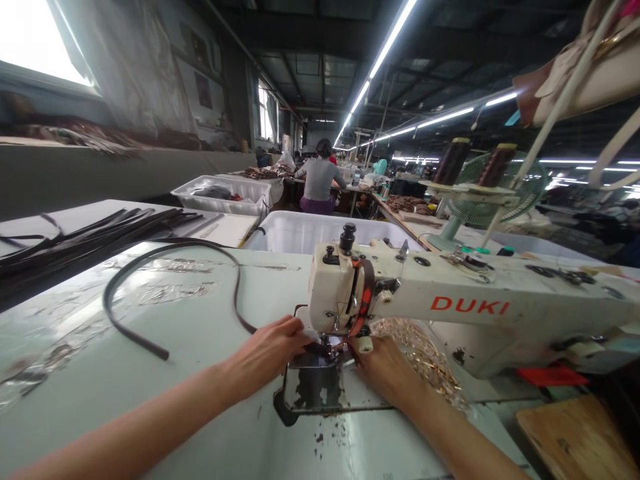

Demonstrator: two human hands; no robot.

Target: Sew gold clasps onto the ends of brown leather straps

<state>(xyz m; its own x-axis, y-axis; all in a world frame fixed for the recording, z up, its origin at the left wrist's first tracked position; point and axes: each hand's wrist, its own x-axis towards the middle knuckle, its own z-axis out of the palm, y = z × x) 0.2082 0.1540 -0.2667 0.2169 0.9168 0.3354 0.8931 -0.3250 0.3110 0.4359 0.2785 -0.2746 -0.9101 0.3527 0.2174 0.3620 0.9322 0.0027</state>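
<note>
A long dark strap curls across the table on the left and runs in under my left hand. The fingers of that hand are closed on the strap, just left of the needle of the white sewing machine. On the other side of the needle, my right hand is bent in close to the presser foot, its fingertips partly hidden by the machine head. A small metallic piece shows by the needle near these fingers; whether they grip it or the strap's end is unclear.
Behind the machine's head lies a heap of small gold metal fittings. More dark straps lie at the far left. White plastic bins stand beyond the table, and a person sits farther back. Thread cones and a green fan rise at right.
</note>
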